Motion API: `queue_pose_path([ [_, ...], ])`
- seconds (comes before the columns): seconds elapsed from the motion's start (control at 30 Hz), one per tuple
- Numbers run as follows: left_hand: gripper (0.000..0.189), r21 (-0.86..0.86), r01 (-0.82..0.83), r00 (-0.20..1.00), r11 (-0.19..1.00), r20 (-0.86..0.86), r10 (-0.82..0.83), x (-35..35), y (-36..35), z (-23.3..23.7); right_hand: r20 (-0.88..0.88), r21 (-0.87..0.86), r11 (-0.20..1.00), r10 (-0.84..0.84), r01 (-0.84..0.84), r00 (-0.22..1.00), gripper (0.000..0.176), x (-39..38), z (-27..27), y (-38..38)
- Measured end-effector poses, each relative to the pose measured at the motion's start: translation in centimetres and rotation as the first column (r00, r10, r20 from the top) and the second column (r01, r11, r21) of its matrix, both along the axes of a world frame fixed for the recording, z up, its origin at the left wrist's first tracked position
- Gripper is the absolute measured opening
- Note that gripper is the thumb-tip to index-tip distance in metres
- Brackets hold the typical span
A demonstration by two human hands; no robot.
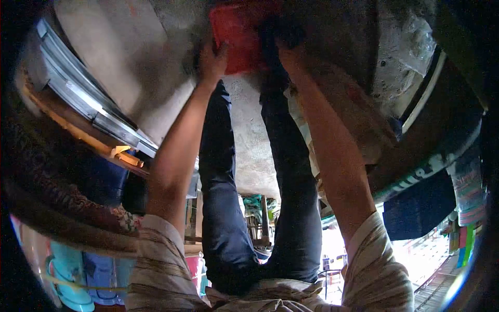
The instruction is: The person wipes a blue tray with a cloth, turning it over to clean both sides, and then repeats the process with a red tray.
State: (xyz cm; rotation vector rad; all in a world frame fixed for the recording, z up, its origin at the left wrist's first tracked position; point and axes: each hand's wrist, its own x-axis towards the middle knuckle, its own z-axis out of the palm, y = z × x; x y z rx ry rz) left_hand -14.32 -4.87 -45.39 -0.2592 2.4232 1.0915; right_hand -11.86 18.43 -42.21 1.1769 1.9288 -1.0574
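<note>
At the top of the head view, my left hand (pixel 213 63) is closed on the left edge of a flat red object (pixel 240 39), its thumb lying over the surface. It looks like a plastic panel or tray, but blur and dim light hide its exact kind. To the right, my right hand (pixel 292 54) is closed at a dark, cloth-like bundle (pixel 285 32) that overlaps the red object's right side. Shadow hides most of those fingers. Both arms reach down past my dark trousers (pixel 291 218), towards the floor.
Grey concrete floor (pixel 252 135) shows between my legs. Long metal rails (pixel 78 93) lie at the left, beside an orange-yellow strip (pixel 78 132). Clear crumpled plastic (pixel 418 44) lies at the upper right. Dark blue fabric (pixel 418 210) hangs at the right, and teal and blue items (pixel 73 275) are lower left.
</note>
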Motion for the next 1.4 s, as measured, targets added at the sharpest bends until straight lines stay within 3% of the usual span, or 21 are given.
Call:
queue_pose_path([
  [0.13,0.075,0.226,-0.236,0.926,0.945,0.347,0.148,3.9,-2.1,6.8,-0.115,-0.104,0.991,-0.095,0.083,0.989,0.080,4.3,3.2,0.4],
  [0.17,0.076,0.307,-0.352,0.884,0.884,0.419,0.207,4.0,-2.2,9.4,-0.032,-0.135,0.991,0.014,-0.018,0.999,0.083,4.3,6.3,1.3],
  [0.2,0.074,0.406,-0.548,0.786,0.731,0.549,0.285,3.9,-1.2,13.8,0.045,-0.168,0.979,0.123,-0.114,0.991,0.087,4.4,9.9,2.0],
  [0.27,0.085,0.409,-0.777,0.566,0.478,0.786,0.247,2.5,0.0,22.5,-0.129,-0.029,0.984,0.172,-0.177,0.977,0.072,6.3,16.2,1.7],
  [0.4,0.085,0.338,-0.859,0.398,0.385,0.913,0.086,2.5,0.4,35.9,-0.184,-0.343,0.925,-0.237,0.164,0.954,0.061,8.7,28.7,2.7],
  [0.47,0.081,0.353,-0.810,0.438,0.469,0.896,0.081,2.7,0.8,41.8,-0.336,-0.499,0.859,-0.315,0.116,0.888,0.054,10.8,31.6,4.2],
  [0.53,0.074,0.373,-0.804,0.431,0.462,0.902,0.021,2.4,0.6,47.0,-0.264,-0.417,0.904,-0.221,0.095,0.939,0.048,10.0,38.3,5.6],
  [0.6,0.070,0.369,-0.860,0.421,0.354,0.903,0.082,2.6,1.0,51.8,-0.298,-0.457,0.886,-0.239,0.082,0.924,0.047,9.0,46.2,6.4],
  [0.63,0.069,0.542,-0.822,0.549,0.173,0.836,-0.006,3.1,0.9,53.0,-0.282,-0.511,0.857,-0.241,0.068,0.928,0.046,8.5,50.2,6.4],
  [0.67,0.069,0.728,-0.658,0.741,0.194,0.672,-0.006,3.2,0.8,53.7,-0.326,-0.507,0.860,-0.245,0.050,0.913,0.046,8.4,53.5,6.4],
  [0.73,0.063,0.663,-0.741,0.671,-0.103,0.734,-0.105,3.2,1.3,58.4,-0.310,-0.616,0.782,-0.350,0.093,0.884,0.045,7.9,59.4,6.7],
  [0.77,0.063,0.643,-0.752,0.659,-0.144,0.736,-0.152,3.2,1.4,60.4,-0.352,-0.613,0.787,-0.349,0.068,0.868,0.045,7.2,62.2,7.3],
  [0.93,0.063,0.736,-0.671,0.734,-0.089,0.643,-0.220,2.9,1.5,67.2,-0.326,-0.640,0.750,-0.465,0.170,0.823,0.045,7.0,74.9,9.6],
  [1.0,0.064,0.770,-0.634,0.760,-0.067,0.605,-0.237,3.0,1.4,69.7,-0.381,-0.684,0.674,-0.655,0.278,0.652,0.039,7.1,78.7,10.3],
  [1.07,0.064,0.793,-0.607,0.775,-0.048,0.577,-0.258,3.2,1.6,71.8,-0.618,-0.595,0.771,-0.620,0.228,0.484,0.036,7.6,82.6,10.2],
  [1.1,0.064,0.805,-0.592,0.782,-0.037,0.563,-0.266,3.2,1.7,72.8,-0.623,-0.596,0.770,-0.622,0.229,0.474,0.036,7.5,84.1,9.9],
  [1.17,0.064,0.823,-0.568,0.791,-0.018,0.541,-0.285,3.6,2.3,74.5,-0.919,-0.008,0.992,-0.057,0.126,0.391,0.034,7.5,86.5,8.6],
  [1.2,0.064,0.834,-0.551,0.799,-0.012,0.524,-0.295,3.6,2.8,75.4,-0.922,0.157,0.986,0.126,0.055,0.365,0.049,7.3,87.2,7.8],
  [1.27,0.064,0.847,-0.531,0.804,-0.001,0.504,-0.315,4.1,3.7,76.6,-0.929,0.343,0.939,0.341,-0.009,0.144,0.082,6.9,86.7,5.8],
  [1.37,0.065,0.857,-0.515,0.803,0.009,0.487,-0.344,4.5,4.2,77.7,-0.747,0.531,0.847,0.454,0.024,0.485,0.116,6.2,87.3,0.7],
  [1.4,0.065,0.859,-0.512,0.803,0.010,0.482,-0.350,4.8,4.2,77.9,-0.747,0.533,0.845,0.455,0.028,0.484,0.116,6.1,88.4,-0.2],
])
